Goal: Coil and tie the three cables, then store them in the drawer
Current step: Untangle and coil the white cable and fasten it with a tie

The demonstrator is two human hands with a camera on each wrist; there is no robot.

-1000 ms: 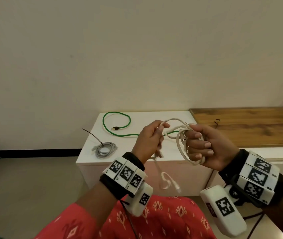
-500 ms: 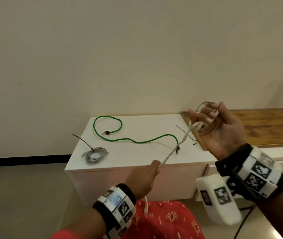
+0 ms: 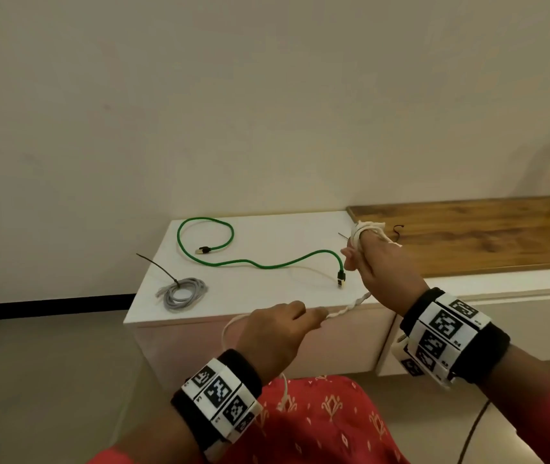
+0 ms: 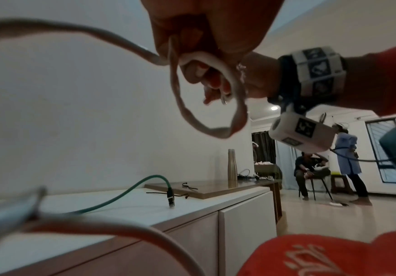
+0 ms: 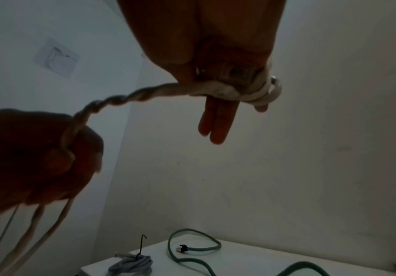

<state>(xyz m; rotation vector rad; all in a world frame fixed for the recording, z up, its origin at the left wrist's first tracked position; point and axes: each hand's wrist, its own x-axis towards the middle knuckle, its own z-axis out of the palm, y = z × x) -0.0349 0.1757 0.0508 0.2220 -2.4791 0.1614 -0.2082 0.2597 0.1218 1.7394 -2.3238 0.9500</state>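
The white cable (image 3: 347,309) runs twisted between my two hands above the cabinet's front edge. My right hand (image 3: 374,262) has several turns of it wound round its fingers (image 5: 260,93), while two fingers (image 5: 215,121) stick out straight. My left hand (image 3: 280,333) grips the twisted stretch in a fist, and the loose end hangs below it in a loop (image 4: 237,89). The green cable (image 3: 266,265) lies uncoiled on the white cabinet (image 3: 283,229). The grey cable (image 3: 183,293) sits coiled and tied with a black tie at the cabinet's left front.
A black tie (image 3: 399,229) lies on the wooden top (image 3: 467,236) to the right; another one (image 3: 343,235) lies just left of my right hand. The cabinet fronts (image 3: 333,343) are closed. People are across the room (image 4: 310,168) in the left wrist view.
My right hand turned back-up and came down with the coil on its fingers. My left hand moved up closer to it, and the stretch between them now looks twisted and shorter.
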